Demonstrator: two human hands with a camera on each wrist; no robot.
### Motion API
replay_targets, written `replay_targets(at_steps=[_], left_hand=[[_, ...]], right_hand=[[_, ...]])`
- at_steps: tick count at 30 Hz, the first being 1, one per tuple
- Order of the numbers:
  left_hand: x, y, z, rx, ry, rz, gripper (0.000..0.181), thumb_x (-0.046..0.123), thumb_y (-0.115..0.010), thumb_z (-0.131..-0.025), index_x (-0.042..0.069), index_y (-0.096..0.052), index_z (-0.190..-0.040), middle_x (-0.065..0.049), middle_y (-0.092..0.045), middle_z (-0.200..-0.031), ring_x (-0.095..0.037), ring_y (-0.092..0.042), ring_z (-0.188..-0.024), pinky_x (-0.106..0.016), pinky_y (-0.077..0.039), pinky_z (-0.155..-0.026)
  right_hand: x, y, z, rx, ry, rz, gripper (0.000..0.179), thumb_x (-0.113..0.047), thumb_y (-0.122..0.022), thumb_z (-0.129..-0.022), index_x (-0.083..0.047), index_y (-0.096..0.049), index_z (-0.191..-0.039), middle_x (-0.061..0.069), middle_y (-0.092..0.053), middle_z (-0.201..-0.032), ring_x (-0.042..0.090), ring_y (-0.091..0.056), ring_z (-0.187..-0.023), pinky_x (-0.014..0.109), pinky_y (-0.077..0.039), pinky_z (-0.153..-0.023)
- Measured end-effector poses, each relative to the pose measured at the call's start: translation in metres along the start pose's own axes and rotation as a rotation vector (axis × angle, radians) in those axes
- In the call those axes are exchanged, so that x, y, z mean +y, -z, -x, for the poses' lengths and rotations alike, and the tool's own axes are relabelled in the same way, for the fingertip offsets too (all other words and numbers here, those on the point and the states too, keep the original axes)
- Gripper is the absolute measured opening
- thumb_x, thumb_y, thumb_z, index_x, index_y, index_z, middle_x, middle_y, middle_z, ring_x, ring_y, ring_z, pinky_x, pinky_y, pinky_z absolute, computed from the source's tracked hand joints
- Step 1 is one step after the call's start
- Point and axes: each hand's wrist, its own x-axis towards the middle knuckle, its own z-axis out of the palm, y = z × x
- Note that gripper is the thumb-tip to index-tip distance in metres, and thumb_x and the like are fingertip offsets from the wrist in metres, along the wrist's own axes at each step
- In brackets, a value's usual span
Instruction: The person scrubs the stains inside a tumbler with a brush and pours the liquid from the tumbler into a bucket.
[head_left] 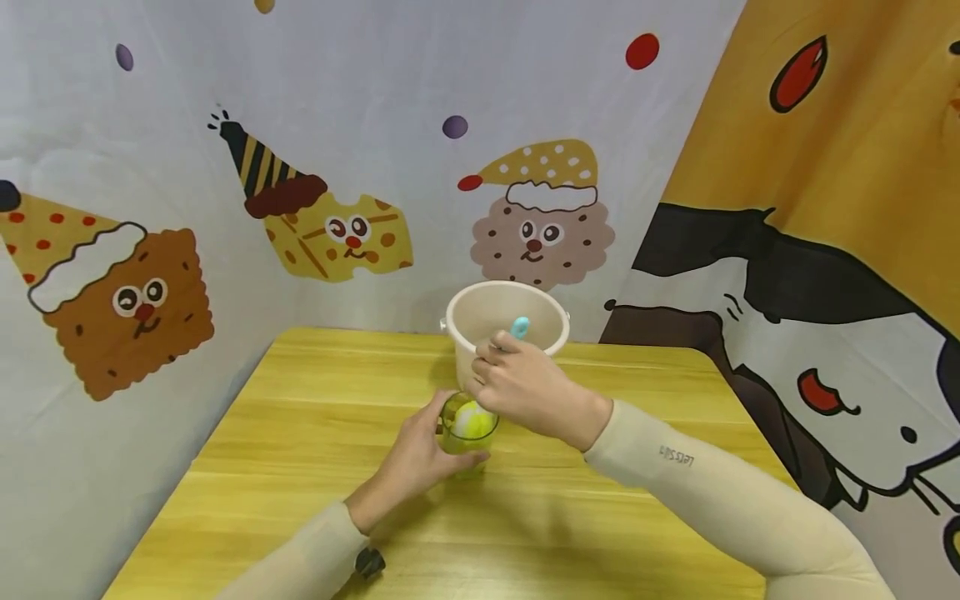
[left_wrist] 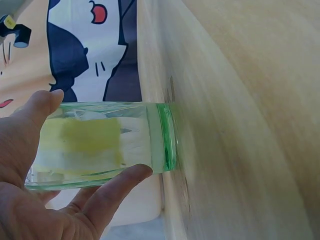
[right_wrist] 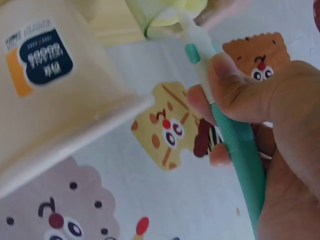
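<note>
My left hand [head_left: 416, 450] grips a clear greenish drinking glass [left_wrist: 167, 137] around its side, with the thumb across from the fingers. Its base is right at the wooden tabletop in the left wrist view. Inside the glass is a yellow-and-white sponge head [head_left: 474, 421]. Above the rim, my right hand [head_left: 528, 387] holds a bottle brush [right_wrist: 242, 165] by its long teal handle, thumb laid along it. The brush's white neck slants down into the glass, while the handle's tip shows above the fist in the head view.
A cream bucket [head_left: 463, 362] stands just behind the glass, close to my right hand, a label on its side. The wooden table [head_left: 300, 400] ends at a curtain [head_left: 330, 100] printed with cartoon biscuits. A small black object [head_left: 369, 562] sits by my left sleeve.
</note>
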Motion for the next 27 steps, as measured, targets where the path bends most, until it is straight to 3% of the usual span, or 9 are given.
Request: replay_targets(at_steps=[7, 13, 20, 27], left_hand=[[0.0, 0.0, 0.002, -0.007, 0.016, 0.013, 0.092, 0.033, -0.109, -0.085, 0.026, -0.056, -0.161, 0.002, -0.077, -0.148, -0.019, -0.076, -0.132, -0.047, -0.069, -0.111], [0.002, 0.001, 0.0, 0.005, 0.009, 0.003, 0.093, 0.033, -0.109, -0.085, 0.025, -0.056, -0.161, 0.001, -0.078, -0.144, -0.021, -0.077, -0.129, -0.048, -0.07, -0.11], [0.004, 0.001, -0.003, 0.009, -0.013, -0.023, 0.093, 0.032, -0.109, -0.085, 0.023, -0.056, -0.161, -0.002, -0.08, -0.141, -0.023, -0.078, -0.124, -0.048, -0.071, -0.105], [0.004, 0.001, -0.001, -0.003, 0.015, -0.008, 0.09, 0.032, -0.109, -0.085, 0.026, -0.057, -0.159, 0.001, -0.079, -0.142, -0.02, -0.077, -0.124, -0.045, -0.07, -0.104]], right_hand=[[0.012, 0.009, -0.002, 0.049, 0.052, 0.034, 0.02, -0.03, -0.098, -0.092, -0.03, -0.083, -0.106, -0.007, -0.087, -0.105, 0.019, -0.074, -0.108, 0.038, -0.051, -0.103], [0.014, 0.011, -0.007, 0.081, 0.11, 0.081, 0.016, -0.031, -0.097, -0.094, -0.034, -0.086, -0.106, -0.01, -0.086, -0.111, 0.016, -0.071, -0.115, 0.033, -0.049, -0.108], [0.015, 0.01, -0.014, 0.023, 0.151, 0.087, 0.013, -0.036, -0.093, -0.097, -0.037, -0.089, -0.109, -0.01, -0.087, -0.118, 0.015, -0.072, -0.123, 0.035, -0.048, -0.111], [0.019, 0.008, -0.022, -0.052, 0.142, -0.001, 0.01, -0.036, -0.093, -0.096, -0.034, -0.089, -0.104, -0.009, -0.087, -0.115, 0.015, -0.073, -0.115, 0.036, -0.047, -0.108]])
